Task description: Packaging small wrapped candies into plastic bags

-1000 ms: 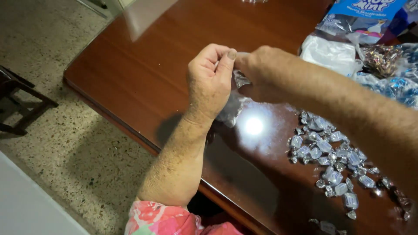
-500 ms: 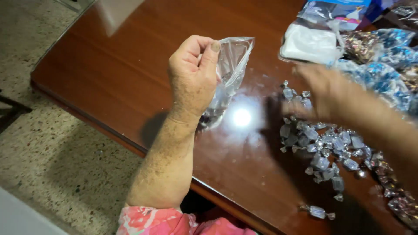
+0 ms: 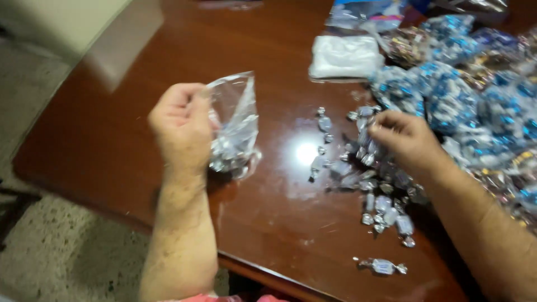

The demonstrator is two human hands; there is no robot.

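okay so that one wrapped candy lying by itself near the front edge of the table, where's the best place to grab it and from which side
Take the lone wrapped candy across its plump middle, coming straight down from above. It lies flat on the table with a twisted wrapper end sticking out left and right, so a grip across the body from front and back probably holds better than the thin ends. Nothing crowds it; the candy pile sits farther back.

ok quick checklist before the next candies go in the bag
1. Bag held in left hand: ok.
2. Bag mouth open: cannot tell, top looks pinched.
3. Bag has spare room: ok, only a few candies at its bottom.
4. Right hand on the candy pile: ok.
5. Candies gripped in right hand: cannot tell, blurred.
6. Stray candy safe from table edge: not ok, it lies close.
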